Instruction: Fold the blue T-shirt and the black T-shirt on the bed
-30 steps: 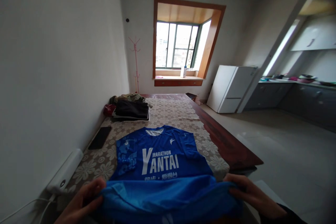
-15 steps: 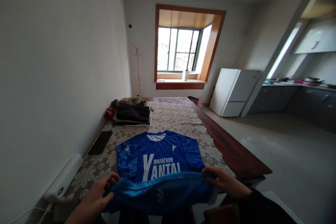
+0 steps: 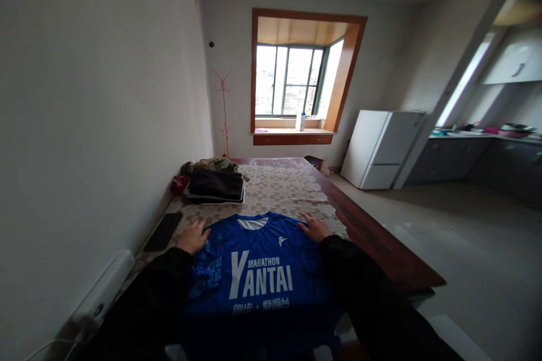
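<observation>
hands, two: left hand (image 3: 193, 237) and right hand (image 3: 315, 228), fingers extended, apparently released, one at each shoulder of a blue shirt (image 3: 262, 249). shirt: spread between the hands, on a cloth-covered desk (image 3: 381, 243). change: hem let go, hands shifted up to shoulders, lower lettering uncovered; handling seems now to concern the top. dark phone (image 3: 163, 232): just beside left hand, nearest obstruction. folded clothes (image 3: 215, 185): beyond left hand.

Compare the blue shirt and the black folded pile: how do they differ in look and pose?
The blue shirt is spread out, while the black pile is folded. The blue shirt bears white lettering; the black pile shows none. The blue shirt is nearer the camera than the black pile. Both lie at least partly on the patterned tablecloth.
</observation>
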Demonstrator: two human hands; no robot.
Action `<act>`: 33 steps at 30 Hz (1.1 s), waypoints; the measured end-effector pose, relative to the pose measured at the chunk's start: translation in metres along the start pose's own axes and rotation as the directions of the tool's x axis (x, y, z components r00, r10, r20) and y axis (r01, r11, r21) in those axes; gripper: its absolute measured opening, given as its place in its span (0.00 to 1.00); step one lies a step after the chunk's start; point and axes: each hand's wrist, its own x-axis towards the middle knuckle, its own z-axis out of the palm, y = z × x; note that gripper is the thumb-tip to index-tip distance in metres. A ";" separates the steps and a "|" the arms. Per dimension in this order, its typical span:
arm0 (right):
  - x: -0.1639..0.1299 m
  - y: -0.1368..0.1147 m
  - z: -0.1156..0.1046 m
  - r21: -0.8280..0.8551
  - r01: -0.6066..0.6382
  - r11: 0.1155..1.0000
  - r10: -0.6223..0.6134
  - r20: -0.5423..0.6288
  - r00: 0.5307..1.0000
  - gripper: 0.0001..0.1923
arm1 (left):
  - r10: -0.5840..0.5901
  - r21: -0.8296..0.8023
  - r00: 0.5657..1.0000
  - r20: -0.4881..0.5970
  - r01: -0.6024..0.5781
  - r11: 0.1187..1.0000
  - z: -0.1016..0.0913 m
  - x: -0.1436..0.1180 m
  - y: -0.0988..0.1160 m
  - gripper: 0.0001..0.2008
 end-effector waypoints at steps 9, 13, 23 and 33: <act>0.019 -0.005 0.025 -0.056 0.035 0.998 -0.035 0.017 0.999 0.11 | 0.077 -0.028 0.997 0.030 -0.076 0.997 0.013 0.019 0.007 0.11; 0.024 -0.008 0.020 -0.006 0.053 0.999 -0.053 0.057 0.997 0.11 | 0.045 -0.063 0.996 0.079 -0.040 0.997 0.011 0.028 0.009 0.12; 0.012 -0.027 -0.051 0.117 0.154 0.981 -0.152 -0.023 0.988 0.17 | 0.163 -0.181 0.985 -0.059 -0.171 0.969 -0.055 0.020 0.039 0.15; -0.031 -0.043 -0.200 0.040 0.320 0.946 -0.252 -0.529 0.810 0.14 | 0.139 -0.236 0.841 -0.524 -0.299 0.924 -0.179 -0.005 0.070 0.22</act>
